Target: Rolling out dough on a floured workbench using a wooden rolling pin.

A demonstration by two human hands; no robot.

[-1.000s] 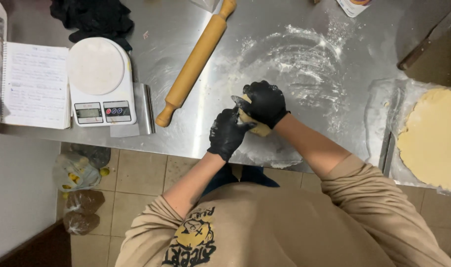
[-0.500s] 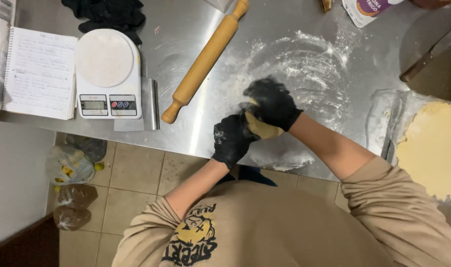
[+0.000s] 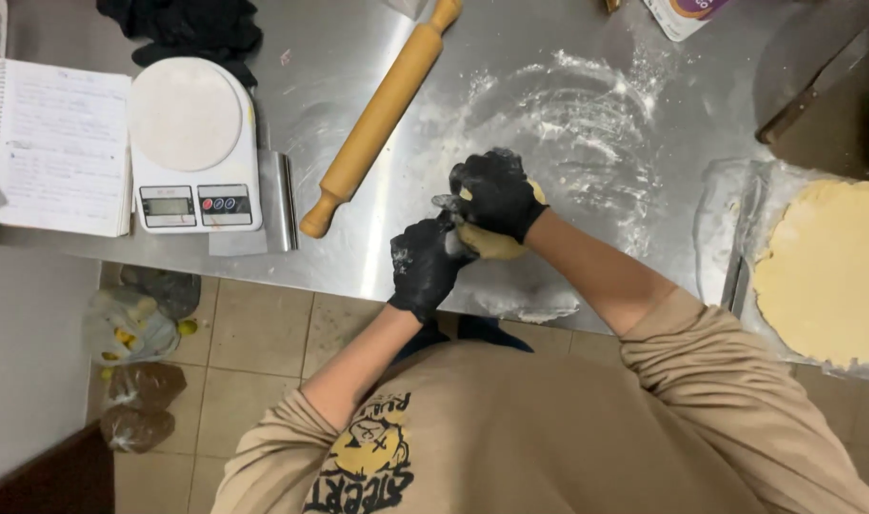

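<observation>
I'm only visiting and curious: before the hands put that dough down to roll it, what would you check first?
1. Dough lump held between left hand and right hand: ok.
2. Floured patch on the steel table free of things: ok.
3. Rolling pin lying close by: ok.
4. Rolled-out dough round apart from the floured patch: ok.
5. Dough soft enough: cannot tell.

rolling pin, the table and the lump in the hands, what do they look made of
Rolling pin: seemingly wood, smooth matte tan with turned handles. Table: likely stainless steel, brushed grey with soft glare, dusted with white flour. The lump gripped by the left hand and right hand, both in black gloves: pale yellow, soft-looking, probably dough.
</observation>
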